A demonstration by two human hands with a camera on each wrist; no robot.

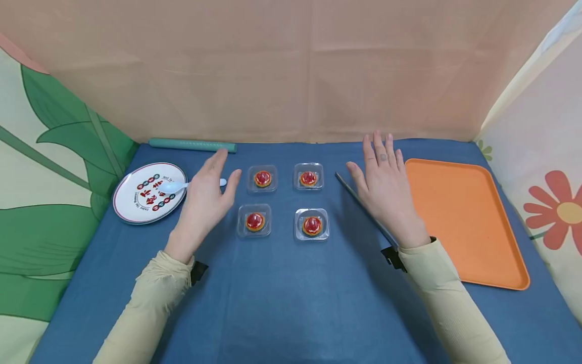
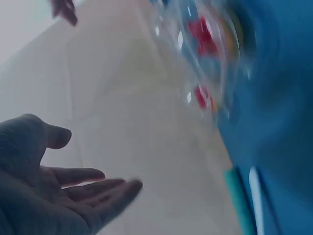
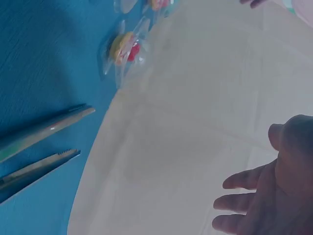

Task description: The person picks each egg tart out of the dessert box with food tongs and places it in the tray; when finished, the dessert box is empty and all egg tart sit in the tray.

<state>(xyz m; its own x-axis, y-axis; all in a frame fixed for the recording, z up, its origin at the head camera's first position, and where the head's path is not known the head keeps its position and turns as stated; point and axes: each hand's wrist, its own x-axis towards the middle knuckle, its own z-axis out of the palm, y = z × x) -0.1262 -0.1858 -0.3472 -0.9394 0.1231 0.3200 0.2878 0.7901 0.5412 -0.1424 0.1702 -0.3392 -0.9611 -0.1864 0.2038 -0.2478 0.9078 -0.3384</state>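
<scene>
My left hand (image 1: 206, 194) hovers with straight fingers between an oval white plate (image 1: 129, 205) and the small tarts, holding nothing. It hides part of the handle of a pale spoon (image 1: 171, 187), whose bowl lies over the plate's edge. To the right, my right hand (image 1: 386, 189) is raised, fingers spread, above a pair of metal tweezers (image 1: 356, 198). Serrated tips show on the tweezers (image 3: 63, 155) in the right wrist view. Several red-topped tarts, such as the front right tart (image 1: 311, 226), sit in transparent plastic boxes between the hands.
An orange tray (image 1: 464, 222) lies at the right, partly behind the right forearm. Along the back edge of the blue-covered table (image 1: 273, 303) lies a teal rod (image 1: 191, 145). A beige cloth (image 1: 291, 71) hangs behind, with patterned panels on both sides.
</scene>
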